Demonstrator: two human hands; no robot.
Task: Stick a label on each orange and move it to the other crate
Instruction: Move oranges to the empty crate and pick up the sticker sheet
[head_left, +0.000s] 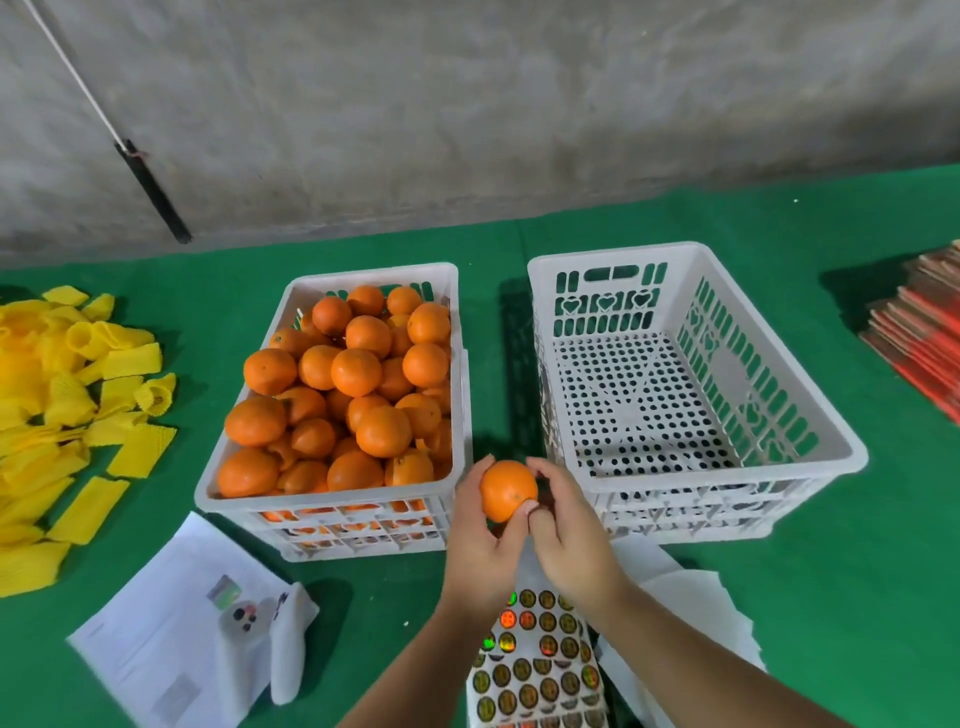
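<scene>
Where the green surface meets its far left edge, a loose heap of yellow foam net sleeves lies spread out. Nearer the viewer, a stack of white printed sheets rests flat, with a white foam piece lying on its right-hand corner. To the right of the sleeves stands the left crate, a white slotted plastic container piled with oranges up to its rim.

Just beyond the near right corner of that crate, between the two crates, the held orange sits above the surface. The left hand grasps it from below and from the left, fingers curled around the fruit. The right hand touches the orange's right side, thumb and fingertips pinched against the peel; whether a label sits under them cannot be told. Below the two forearms lies the label sheet, carrying rows of round, shiny stickers.

To the right of the hands stands the right crate, white and perforated, with no fruit in it. At the far right edge, a stack of flat brown and red cardboard pieces rests on the surface.
</scene>
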